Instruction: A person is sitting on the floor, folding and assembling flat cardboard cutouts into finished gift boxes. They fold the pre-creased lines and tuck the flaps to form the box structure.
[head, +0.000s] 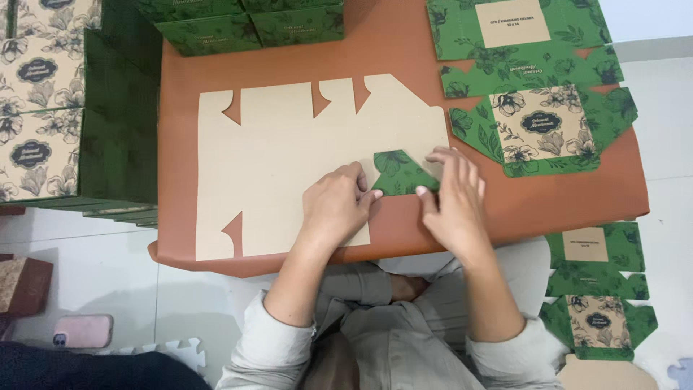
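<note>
A flat die-cut cardboard box blank [289,159] lies plain brown side up on the rust-brown table [527,202]. One small flap [401,173] at its near right is folded over, showing its green floral print. My left hand [336,206] presses flat on the blank just left of that flap, fingertips touching its edge. My right hand [453,198] rests on the flap's right side, fingers spread and pressing the fold. Neither hand grips anything.
Flat green floral blanks [538,108] lie stacked at the table's far right, with more on the floor [595,289] at the right. Assembled green boxes [43,108] are piled at the left and at the table's far edge [245,25]. A pink phone [83,331] lies on the floor.
</note>
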